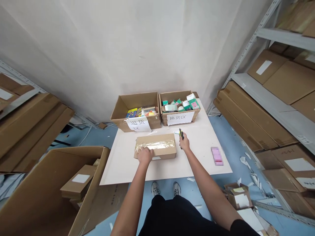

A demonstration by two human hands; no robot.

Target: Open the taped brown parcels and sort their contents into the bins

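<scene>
A long brown cardboard box [167,151], sealed with clear tape along its top, lies on the white tabletop [118,167]. My left hand [145,155] rests on the box's near left part, its fingers bent over the tape. Just past the box's right end, my right hand [184,142] is wrapped round a black and yellow utility knife [181,133]. The knife points away from me and stands apart from the box.
Two open cartons with paper signs, one holding colourful packets [141,112], the other green and white boxes [180,105], stand at the back. A pixelated pink item [217,156] lies right. A big carton [98,164] stands left; loaded shelves [253,88] flank the table.
</scene>
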